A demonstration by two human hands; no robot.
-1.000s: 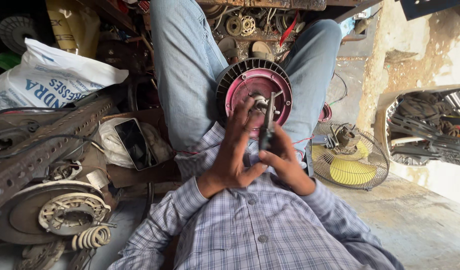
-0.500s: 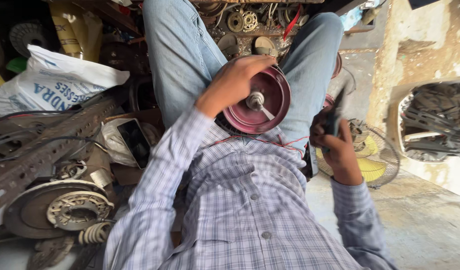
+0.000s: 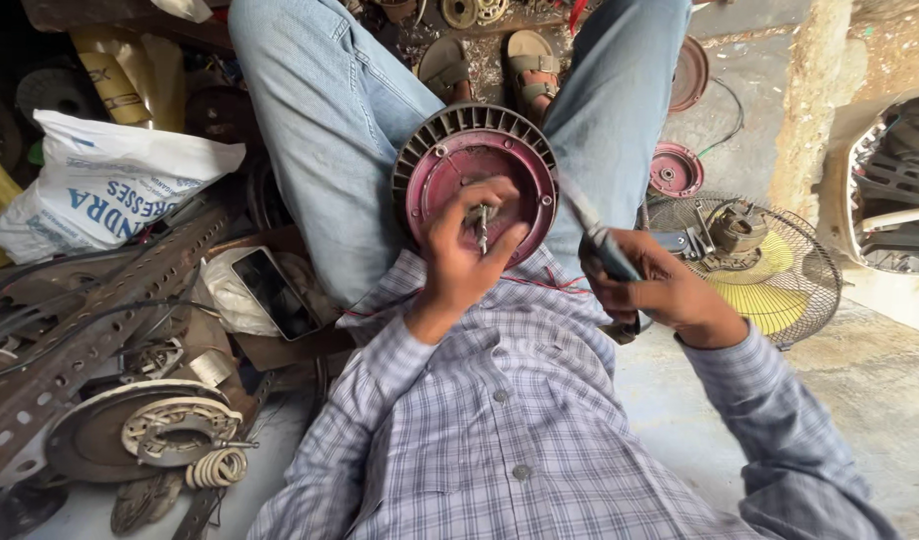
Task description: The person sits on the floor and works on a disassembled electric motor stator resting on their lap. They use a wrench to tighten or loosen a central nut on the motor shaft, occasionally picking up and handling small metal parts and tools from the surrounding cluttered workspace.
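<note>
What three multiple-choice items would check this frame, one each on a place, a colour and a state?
1. Where does the round motor housing rest?
A. on the floor by the fan guard
B. on the person's lap, between the knees
C. on the white sack

2. What colour is the housing's face?
A. dark red
B. green
C. white

3. What is the right hand doing?
A. lying open on the floor
B. pressing on the phone
C. gripping a dark-handled tool

Answers:
1 B, it sits between the two jeans legs.
2 A, the disc under the left hand is maroon inside a grey ribbed rim.
3 C, the fingers are closed around the tool's handle.
</note>
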